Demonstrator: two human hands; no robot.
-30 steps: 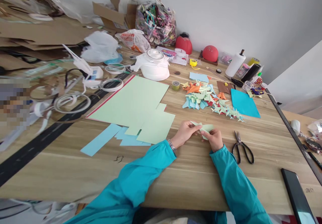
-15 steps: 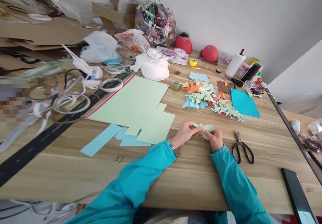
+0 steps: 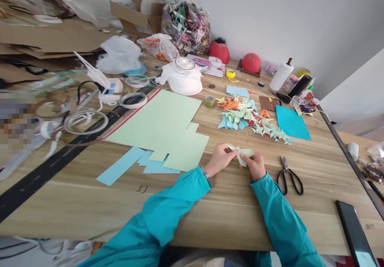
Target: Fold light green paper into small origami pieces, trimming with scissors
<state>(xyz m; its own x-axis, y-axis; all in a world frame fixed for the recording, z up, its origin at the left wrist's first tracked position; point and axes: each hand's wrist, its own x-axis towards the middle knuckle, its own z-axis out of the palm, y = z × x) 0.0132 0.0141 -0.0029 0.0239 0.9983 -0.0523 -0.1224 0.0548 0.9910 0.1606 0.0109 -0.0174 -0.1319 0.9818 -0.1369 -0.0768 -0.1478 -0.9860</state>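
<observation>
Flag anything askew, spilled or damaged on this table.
Nothing looks spilled or broken. The phone at the table's near right corner seems to stick out past the edge. Tape strips sprawl tangled at far left. The left hand and right hand pinch a paper.

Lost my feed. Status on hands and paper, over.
Left hand and right hand both pinch the folded green paper. Scissors beside right hand, untouched.

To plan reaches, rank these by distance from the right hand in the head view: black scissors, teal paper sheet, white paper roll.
1. The black scissors, flat just right of the right hand, which pinches the green folded paper.
2. The teal paper sheet, farther back on the right.
3. The white paper roll, upright, far back.
</observation>
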